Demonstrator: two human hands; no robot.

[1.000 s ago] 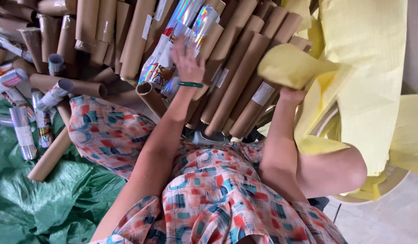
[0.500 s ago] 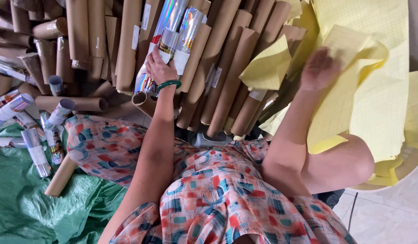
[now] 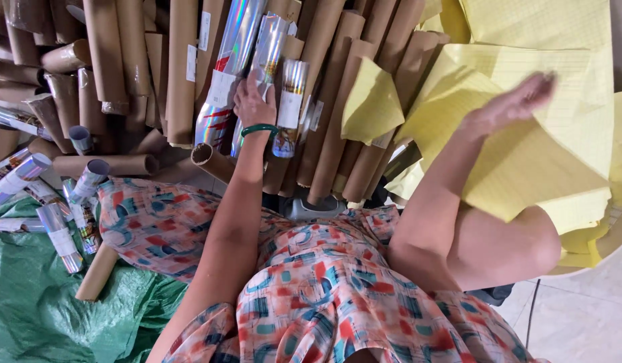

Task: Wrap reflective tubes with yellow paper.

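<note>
Green tarpaulin [image 3: 35,316] fills the 8 o'clock corner of our view, with a few short holographic foil rolls [image 3: 59,232] scattered along its upper edge and a bare cardboard tube [image 3: 96,272] lying partly on it. At 11 o'clock brown cardboard tubes [image 3: 116,60] lean in a dense stack. Just right of them, at 12 o'clock, our left hand [image 3: 254,101], a green bangle [image 3: 257,129] on its wrist, is clasped around a shiny foil roll [image 3: 260,74] that stands among two others against the tubes. To do this well we judge the grip should close on the roll's middle, near its white label, so the slick foil does not slip or crease, and the neighbouring rolls stay propped. Farther right, at 2 o'clock, our right hand [image 3: 516,101] is blurred over the yellow paper sheets [image 3: 526,154]; its fingers look spread and flat, though we cannot tell whether they pinch a sheet. Pressing with the whole palm would keep the thin sheets from tearing.
</note>
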